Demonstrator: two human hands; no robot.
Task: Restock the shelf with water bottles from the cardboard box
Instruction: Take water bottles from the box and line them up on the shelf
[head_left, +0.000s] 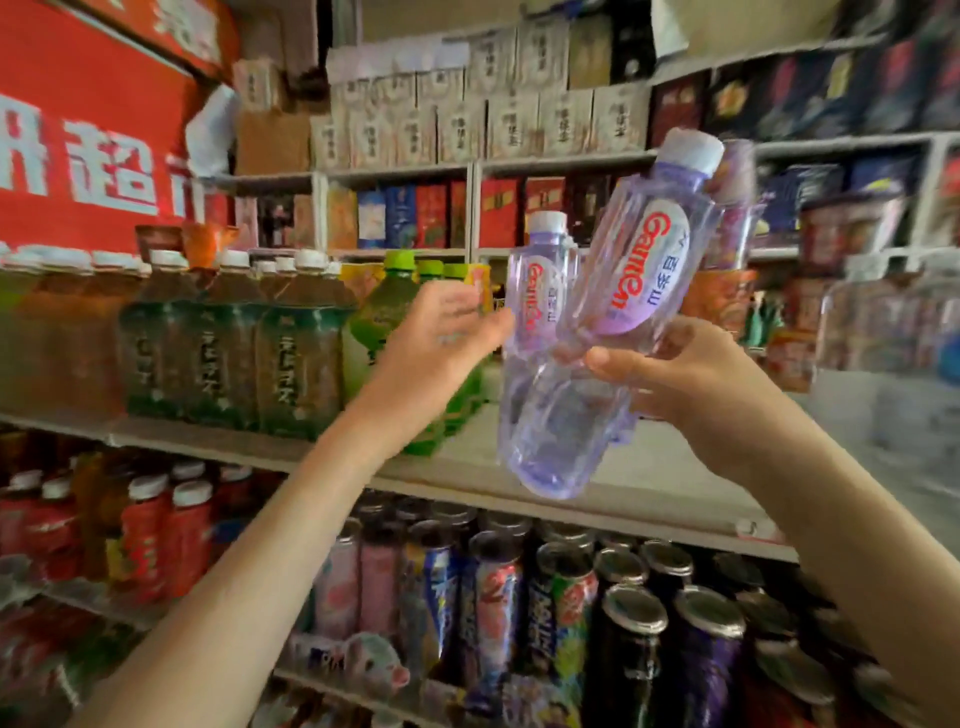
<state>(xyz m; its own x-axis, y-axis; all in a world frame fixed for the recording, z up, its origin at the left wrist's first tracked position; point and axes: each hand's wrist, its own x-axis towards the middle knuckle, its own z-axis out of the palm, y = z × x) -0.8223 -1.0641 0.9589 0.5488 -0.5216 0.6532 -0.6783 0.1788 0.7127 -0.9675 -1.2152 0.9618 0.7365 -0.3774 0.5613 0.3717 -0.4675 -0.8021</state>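
My right hand (691, 374) grips a clear, purple-tinted water bottle (618, 291) with a white cap, tilted to the right above the shelf board (649, 483). A second water bottle (535, 312) of the same kind stands upright just left of it; my left hand (441, 343) reaches to its left side with fingers spread, touching or nearly touching it. A third bottle (732, 208) shows blurred behind the tilted one. The cardboard box is out of sight.
Dark tea bottles (291, 343) and green bottles (389, 312) fill the same shelf to the left. Cans (628, 623) and red bottles (150, 535) sit on the shelf below. Boxed goods line the shelves behind. Bare board lies under and right of the water bottles.
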